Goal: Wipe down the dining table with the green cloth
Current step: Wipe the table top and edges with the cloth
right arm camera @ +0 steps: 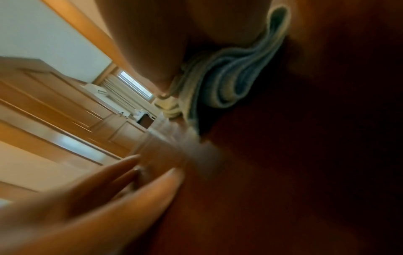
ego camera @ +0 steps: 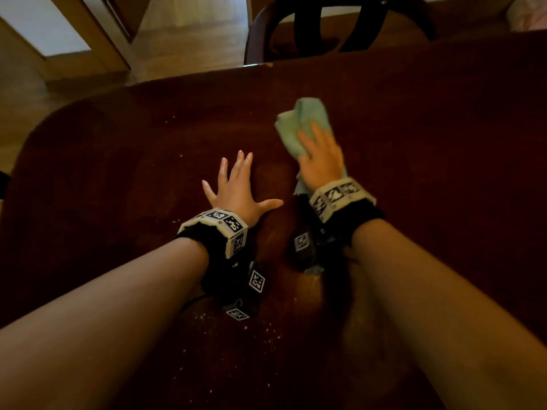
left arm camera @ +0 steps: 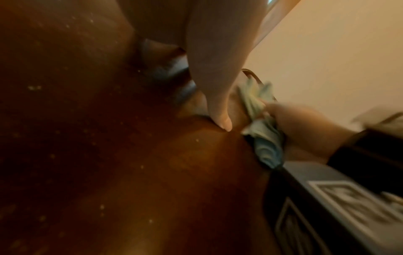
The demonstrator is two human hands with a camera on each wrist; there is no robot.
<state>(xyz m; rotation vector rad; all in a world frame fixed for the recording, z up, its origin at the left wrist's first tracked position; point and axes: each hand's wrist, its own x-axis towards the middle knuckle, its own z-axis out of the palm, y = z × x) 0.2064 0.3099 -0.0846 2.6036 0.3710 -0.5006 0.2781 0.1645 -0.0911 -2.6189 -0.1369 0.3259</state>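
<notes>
A crumpled green cloth (ego camera: 302, 125) lies on the dark red-brown dining table (ego camera: 118, 161), a little right of centre. My right hand (ego camera: 321, 156) lies flat on top of it with straight fingers, pressing it to the wood. The cloth's folds (right arm camera: 231, 75) bunch under the palm in the right wrist view, and it shows beside the right hand as a green wad (left arm camera: 263, 138) in the left wrist view. My left hand (ego camera: 236, 184) rests flat on the bare tabletop to the cloth's left, fingers spread, holding nothing; its thumb (left arm camera: 218, 96) touches the wood.
Pale crumbs (ego camera: 266, 329) speckle the table near its front edge, between my forearms. A dark wooden chair (ego camera: 325, 28) stands at the table's far side. Wooden floor and a doorway (ego camera: 74, 39) lie beyond the far left corner.
</notes>
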